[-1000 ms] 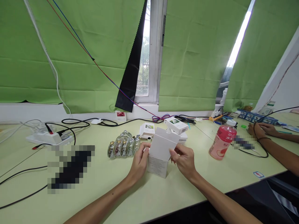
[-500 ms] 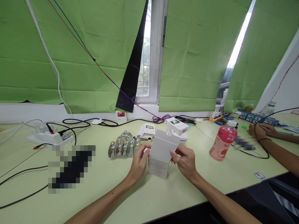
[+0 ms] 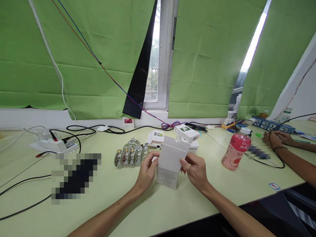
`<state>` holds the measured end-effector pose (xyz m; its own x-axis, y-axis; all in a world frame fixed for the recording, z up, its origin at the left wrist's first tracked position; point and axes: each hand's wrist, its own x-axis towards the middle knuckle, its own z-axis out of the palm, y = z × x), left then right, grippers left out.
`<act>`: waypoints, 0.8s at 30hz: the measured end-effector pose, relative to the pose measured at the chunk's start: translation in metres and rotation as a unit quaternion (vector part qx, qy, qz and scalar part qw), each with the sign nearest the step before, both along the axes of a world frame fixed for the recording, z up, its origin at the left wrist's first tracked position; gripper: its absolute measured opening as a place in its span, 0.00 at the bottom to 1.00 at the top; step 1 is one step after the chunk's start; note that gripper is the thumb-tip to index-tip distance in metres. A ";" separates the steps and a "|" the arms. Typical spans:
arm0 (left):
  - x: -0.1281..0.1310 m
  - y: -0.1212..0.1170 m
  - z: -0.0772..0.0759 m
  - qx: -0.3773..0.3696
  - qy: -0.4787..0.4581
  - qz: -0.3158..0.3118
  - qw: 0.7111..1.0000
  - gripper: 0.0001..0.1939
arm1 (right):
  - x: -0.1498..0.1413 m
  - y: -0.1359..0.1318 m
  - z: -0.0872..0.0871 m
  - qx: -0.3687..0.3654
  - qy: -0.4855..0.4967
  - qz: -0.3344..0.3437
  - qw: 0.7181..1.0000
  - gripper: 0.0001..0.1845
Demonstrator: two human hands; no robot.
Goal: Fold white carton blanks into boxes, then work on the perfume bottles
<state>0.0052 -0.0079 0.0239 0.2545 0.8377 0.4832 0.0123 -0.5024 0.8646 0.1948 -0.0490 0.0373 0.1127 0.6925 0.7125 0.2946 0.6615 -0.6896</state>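
Note:
Between my two hands a small white cardboard box (image 3: 167, 177) stands on the table, its front covered in fine grey print. A wide plain flap rises from its top edge. My left hand (image 3: 146, 172) grips the box's left side, thumb in front and fingers behind. On the right edge, my right hand (image 3: 197, 169) pinches the flap near the fold with thumb and fingers. The box's inside is hidden from me. Just left of the box, several round clear-wrapped metallic items (image 3: 130, 154) stand in a row. Another open white box (image 3: 156, 138) lies behind.
More white boxes (image 3: 187, 132) are stacked behind. A pink drink bottle (image 3: 236, 149) stands to the right, with another person's hands (image 3: 274, 138) beyond it. On the left are a power strip (image 3: 54, 144), cables and a blurred dark object (image 3: 76, 179).
The flap's upper right corner has shifted slightly left. Both hands keep nearly the same place and grip on the box.

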 end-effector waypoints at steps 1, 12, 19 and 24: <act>0.000 0.000 0.000 0.002 0.000 0.001 1.000 0.12 | 0.000 0.000 0.001 -0.007 0.001 -0.001 1.000 0.20; 0.000 -0.001 0.000 0.003 -0.003 -0.001 1.000 0.13 | 0.000 0.001 0.000 -0.020 0.014 0.011 1.000 0.18; 0.000 -0.003 -0.004 -0.003 0.004 -0.001 1.000 0.15 | 0.000 0.002 -0.002 -0.020 -0.015 0.006 1.000 0.18; 0.001 -0.003 -0.004 -0.003 -0.001 0.008 1.000 0.16 | 0.000 0.001 -0.002 -0.015 -0.042 0.001 0.999 0.20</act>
<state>0.0060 -0.0105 0.0196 0.2397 0.8449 0.4783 0.0181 -0.4965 0.8679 0.1952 -0.0476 0.0354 0.0512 0.7142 0.6980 0.3514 0.6414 -0.6820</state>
